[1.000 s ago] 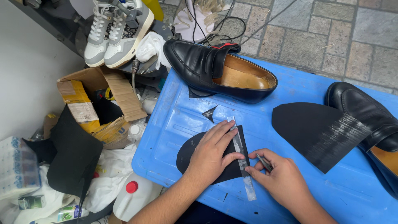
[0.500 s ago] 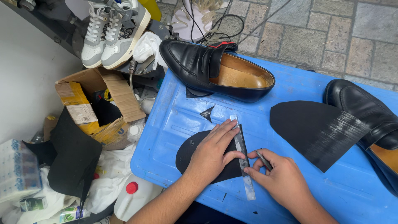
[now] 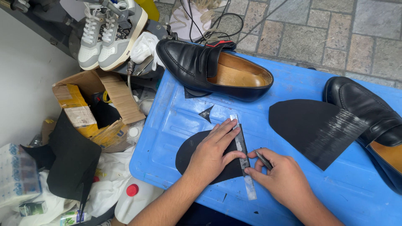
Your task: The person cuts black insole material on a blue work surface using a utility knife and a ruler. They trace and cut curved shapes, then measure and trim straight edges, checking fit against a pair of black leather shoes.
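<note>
Now, our left hand (image 3: 211,155): pressed flat, fingers spread, on ruler (image 3: 243,155) over black sole piece (image 3: 190,150).
Our right hand (image 3: 282,178): pinching a thin blade (image 3: 264,160) beside the ruler.
Surface: blue table (image 3: 293,104).

Bare blue table (image 3: 289,196) right of the hands, black loafer (image 3: 213,71) blocking beyond, rubber sole sheet (image 3: 314,129) right

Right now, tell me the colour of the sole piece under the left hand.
Black, seen in the head view: sole piece under left hand.
</note>
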